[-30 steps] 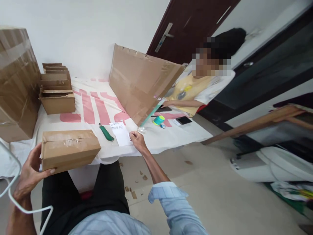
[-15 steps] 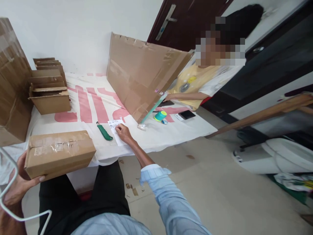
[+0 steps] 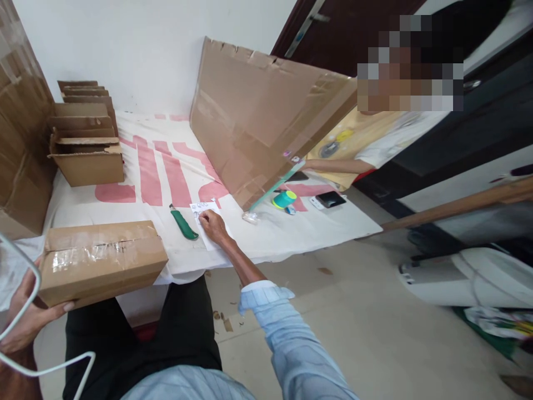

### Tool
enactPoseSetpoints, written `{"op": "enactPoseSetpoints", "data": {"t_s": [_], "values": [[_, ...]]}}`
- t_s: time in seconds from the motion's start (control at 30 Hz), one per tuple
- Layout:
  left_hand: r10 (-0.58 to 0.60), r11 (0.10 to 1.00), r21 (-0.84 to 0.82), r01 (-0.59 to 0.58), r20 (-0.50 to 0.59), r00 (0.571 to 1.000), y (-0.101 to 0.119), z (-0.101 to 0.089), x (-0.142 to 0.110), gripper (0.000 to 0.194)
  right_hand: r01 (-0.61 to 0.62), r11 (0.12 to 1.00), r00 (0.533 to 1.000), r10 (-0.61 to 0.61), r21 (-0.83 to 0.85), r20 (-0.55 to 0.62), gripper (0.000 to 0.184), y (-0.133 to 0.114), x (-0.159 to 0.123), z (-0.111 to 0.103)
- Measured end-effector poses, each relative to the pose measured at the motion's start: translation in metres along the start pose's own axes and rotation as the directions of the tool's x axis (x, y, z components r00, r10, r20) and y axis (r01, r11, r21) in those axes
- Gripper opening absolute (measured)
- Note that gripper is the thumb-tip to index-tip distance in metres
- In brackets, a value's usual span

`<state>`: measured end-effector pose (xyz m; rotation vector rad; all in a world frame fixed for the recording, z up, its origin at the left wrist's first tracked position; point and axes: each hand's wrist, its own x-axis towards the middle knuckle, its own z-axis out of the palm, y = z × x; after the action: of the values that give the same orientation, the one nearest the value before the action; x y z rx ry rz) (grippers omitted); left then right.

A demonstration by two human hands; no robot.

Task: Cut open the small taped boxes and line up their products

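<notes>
A taped cardboard box (image 3: 102,261) rests at the table's near edge, jutting slightly over my lap. My left hand (image 3: 31,316) grips its left end, thumb along the near lower edge. To the right, my right hand (image 3: 213,226) is closed, its fingers curled on a white paper sheet (image 3: 202,208) with dark printed marks. Whether a bit of the paper or something small is pinched there is hidden. A green utility knife (image 3: 184,223) lies between the box and the sheet, touched by neither hand.
A large cardboard sheet (image 3: 262,116) stands across the table, a co-worker's arm (image 3: 341,165) behind it. Open small boxes (image 3: 89,166) line up at the back left beside a tall carton (image 3: 23,128). A teal-yellow roll (image 3: 284,199) and a phone (image 3: 331,199) lie right. A white cable (image 3: 25,311) crosses my left arm.
The view has shifted a little, so the far table items sit further right. My left hand still holds the box, and my right hand stays closed on the paper sheet.
</notes>
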<state>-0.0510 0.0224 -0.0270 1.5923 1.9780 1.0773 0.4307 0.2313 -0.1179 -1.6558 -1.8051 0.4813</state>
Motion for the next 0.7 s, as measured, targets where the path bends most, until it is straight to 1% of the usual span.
{"op": "enactPoseSetpoints", "data": {"t_s": [0.1, 0.2, 0.3, 0.43, 0.5, 0.57, 0.63, 0.7], "values": [[-0.119, 0.987, -0.096, 0.125, 0.07, 0.99, -0.006, 0.0, 0.0, 0.101, 0.005, 1.0, 1.0, -0.005, -0.025, 0.001, 0.015, 0.0, -0.001, 0.002], [-0.162, 0.983, -0.074, 0.171, 0.105, 0.981, -0.012, 0.0, -0.001, 0.095, 0.014, 0.999, 1.0, -0.014, -0.044, 0.001, 0.015, 0.001, -0.004, 0.003], [-0.2, 0.979, -0.014, 0.202, 0.079, 0.977, -0.014, 0.0, -0.001, 0.091, 0.023, 0.997, 1.0, -0.024, -0.067, -0.012, 0.015, 0.003, -0.007, 0.005], [-0.238, 0.971, -0.007, 0.239, 0.052, 0.97, -0.007, 0.002, 0.002, 0.1, 0.048, 0.994, 0.998, -0.051, -0.1, -0.029, 0.012, 0.006, -0.01, 0.007], [-0.235, 0.972, -0.015, 0.236, 0.052, 0.971, -0.002, 0.005, 0.003, 0.1, 0.091, 0.985, 0.995, -0.096, -0.144, -0.028, 0.014, 0.007, -0.011, 0.01], [-0.208, 0.976, -0.047, 0.211, 0.057, 0.976, 0.003, 0.009, 0.003, 0.097, 0.12, 0.974, 0.991, -0.128, -0.194, -0.031, 0.018, 0.007, -0.012, 0.013], [-0.155, 0.981, -0.114, 0.16, 0.045, 0.987, 0.007, 0.014, 0.001, 0.095, 0.129, 0.967, 0.989, -0.142, -0.222, -0.043, 0.021, 0.007, -0.013, 0.016], [-0.078, 0.982, -0.172, 0.082, 0.031, 0.997, 0.012, 0.017, -0.003, 0.097, 0.122, 0.969, 0.989, -0.138, -0.213, -0.062, 0.022, 0.006, -0.014, 0.017]]}}
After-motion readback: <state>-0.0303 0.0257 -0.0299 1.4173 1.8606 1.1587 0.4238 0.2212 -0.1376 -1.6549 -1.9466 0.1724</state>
